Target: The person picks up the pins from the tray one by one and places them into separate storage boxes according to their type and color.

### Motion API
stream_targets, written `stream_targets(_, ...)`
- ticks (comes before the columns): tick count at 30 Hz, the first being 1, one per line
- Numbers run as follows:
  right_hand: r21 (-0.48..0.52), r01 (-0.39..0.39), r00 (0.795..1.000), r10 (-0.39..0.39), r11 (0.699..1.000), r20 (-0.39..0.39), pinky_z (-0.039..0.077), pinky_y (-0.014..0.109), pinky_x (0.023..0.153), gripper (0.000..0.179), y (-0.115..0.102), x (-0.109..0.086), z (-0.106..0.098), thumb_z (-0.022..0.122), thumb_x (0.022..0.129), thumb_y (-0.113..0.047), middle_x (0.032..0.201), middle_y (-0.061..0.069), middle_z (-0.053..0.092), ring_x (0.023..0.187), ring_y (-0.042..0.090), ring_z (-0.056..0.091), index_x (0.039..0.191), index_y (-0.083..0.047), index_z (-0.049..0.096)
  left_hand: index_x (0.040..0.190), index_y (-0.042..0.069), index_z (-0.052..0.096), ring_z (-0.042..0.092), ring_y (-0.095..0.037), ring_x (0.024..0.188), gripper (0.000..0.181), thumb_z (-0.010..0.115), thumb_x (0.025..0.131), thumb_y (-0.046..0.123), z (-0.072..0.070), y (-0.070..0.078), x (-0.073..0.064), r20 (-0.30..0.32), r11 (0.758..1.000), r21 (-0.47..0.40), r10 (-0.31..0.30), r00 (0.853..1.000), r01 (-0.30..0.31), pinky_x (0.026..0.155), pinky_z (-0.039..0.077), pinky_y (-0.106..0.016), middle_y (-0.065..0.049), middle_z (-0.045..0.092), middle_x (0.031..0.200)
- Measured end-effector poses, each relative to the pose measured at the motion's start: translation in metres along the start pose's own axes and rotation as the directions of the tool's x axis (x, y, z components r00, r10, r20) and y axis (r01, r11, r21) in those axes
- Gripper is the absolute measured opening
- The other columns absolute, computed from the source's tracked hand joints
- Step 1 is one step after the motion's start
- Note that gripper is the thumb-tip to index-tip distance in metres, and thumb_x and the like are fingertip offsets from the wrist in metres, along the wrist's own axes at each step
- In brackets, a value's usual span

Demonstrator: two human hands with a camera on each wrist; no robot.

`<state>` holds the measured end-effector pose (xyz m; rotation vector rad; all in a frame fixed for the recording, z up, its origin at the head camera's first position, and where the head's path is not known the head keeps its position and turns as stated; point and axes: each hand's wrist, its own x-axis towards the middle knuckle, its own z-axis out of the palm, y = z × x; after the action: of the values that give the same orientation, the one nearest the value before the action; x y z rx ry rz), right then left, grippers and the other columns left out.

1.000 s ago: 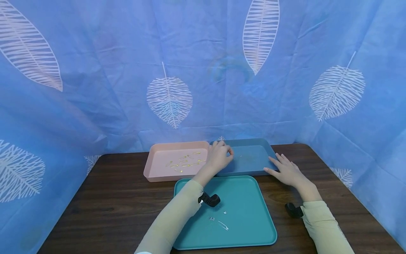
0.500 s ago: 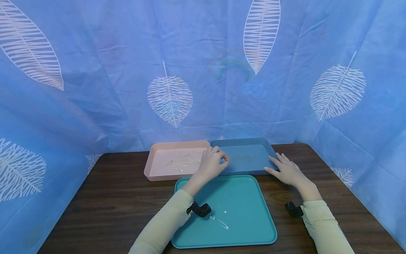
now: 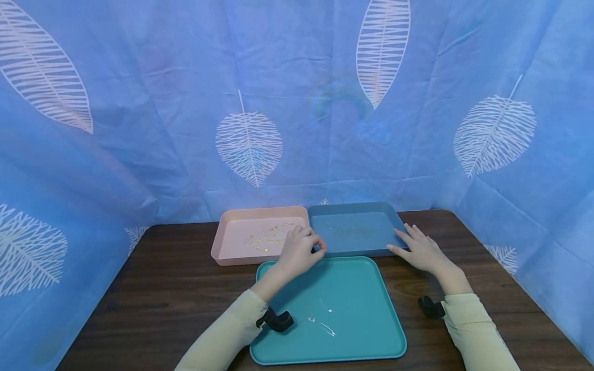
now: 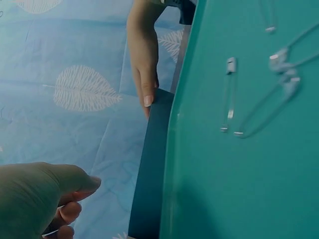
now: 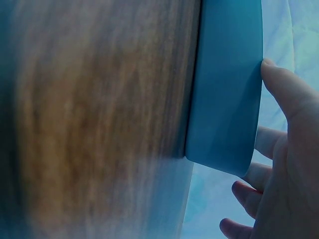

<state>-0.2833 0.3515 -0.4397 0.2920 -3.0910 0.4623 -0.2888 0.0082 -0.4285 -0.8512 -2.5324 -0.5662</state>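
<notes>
My left hand (image 3: 297, 253) hovers over the inner edges of the pink and blue trays, near the teal tray's far edge. Its fingers are loosely bent; no held object can be made out in the left wrist view. Silver safety pins (image 3: 327, 330) lie on the teal tray (image 3: 366, 288); in the left wrist view one pin (image 4: 230, 94) lies apart from others bunched together. My right hand (image 3: 419, 251), fingers spread, touches the right front corner of the blue tray (image 5: 224, 99). Tiny silver pins (image 3: 352, 228) show faintly inside that tray.
The pink tray (image 3: 227, 250) holds several gold safety pins (image 3: 262, 250) and stands left of the blue tray. Both stand behind the teal tray on the dark wooden table (image 3: 153, 293). A blue leaf-print curtain (image 3: 297, 129) hangs behind.
My left hand has moved back from over the blue tray, leftward and toward me. The right hand has stayed at the blue tray's corner. The pins on the teal tray lie as before.
</notes>
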Motion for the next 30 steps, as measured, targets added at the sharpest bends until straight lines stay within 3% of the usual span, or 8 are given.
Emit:
stream_targets(9, 0.0, 0.004, 1.0, -0.004, 1.0, -0.011, 0.016, 0.075, 0.107, 0.078, -0.003, -0.002, -0.002, 0.052, 0.095, -0.054, 0.155, 0.035, 0.019, 0.144, 0.053, 0.016, 0.149, -0.001, 0.035, 0.081, 0.026, 0.072, 0.036, -0.01, 0.075, 0.005, 0.074, 0.086, 0.026, -0.005, -0.005, -0.02, 0.099, 0.999, -0.05, 0.001, 0.995, 0.004, 0.074, 0.031, -0.028, 0.005, 0.056, 0.082)
stream_targets(14, -0.005, 0.001, 1.0, -0.001, 1.0, -0.005, 0.016, 0.075, 0.108, 0.078, -0.004, -0.002, -0.002, 0.052, 0.095, -0.054, 0.155, 0.034, 0.019, 0.144, 0.052, 0.017, 0.149, -0.001, 0.035, 0.086, 0.026, 0.074, 0.038, -0.01, 0.078, 0.001, 0.074, 0.086, 0.027, -0.01, -0.006, -0.028, 0.212, 0.994, -0.111, 0.028, 0.977, -0.004, 0.075, 0.032, -0.028, 0.005, 0.058, 0.087)
stream_targets(19, -0.005, -0.002, 1.0, 0.002, 1.0, -0.01, 0.015, 0.075, 0.108, 0.077, -0.001, -0.002, -0.001, 0.052, 0.096, -0.053, 0.156, 0.035, 0.018, 0.144, 0.052, 0.016, 0.15, -0.001, 0.035, 0.091, 0.027, 0.075, 0.04, -0.007, 0.083, 0.008, 0.076, 0.084, 0.032, -0.012, -0.007, -0.032, 0.346, 0.982, -0.186, 0.091, 0.934, -0.027, 0.075, 0.032, -0.025, 0.006, 0.059, 0.091)
stream_targets(25, 0.0, -0.001, 1.0, 0.001, 1.0, -0.007, 0.015, 0.075, 0.108, 0.078, -0.003, -0.003, -0.002, 0.052, 0.095, -0.055, 0.155, 0.035, 0.019, 0.144, 0.052, 0.016, 0.149, 0.0, 0.035, 0.095, 0.027, 0.075, 0.04, -0.004, 0.086, 0.014, 0.077, 0.083, 0.036, -0.012, -0.005, -0.036, 0.479, 0.972, -0.217, 0.188, 0.858, -0.091, 0.079, 0.033, -0.022, 0.008, 0.057, 0.092)
stream_targets(30, 0.0, 0.002, 1.0, -0.002, 1.0, -0.002, 0.016, 0.075, 0.108, 0.078, -0.005, -0.004, -0.003, 0.051, 0.095, -0.054, 0.155, 0.035, 0.019, 0.144, 0.052, 0.017, 0.149, 0.0, 0.035, 0.095, 0.03, 0.075, 0.039, -0.002, 0.088, 0.014, 0.076, 0.084, 0.037, -0.011, 0.001, -0.039, 0.531, 0.972, -0.208, 0.209, 0.821, -0.113, 0.079, 0.031, -0.02, 0.012, 0.056, 0.092)
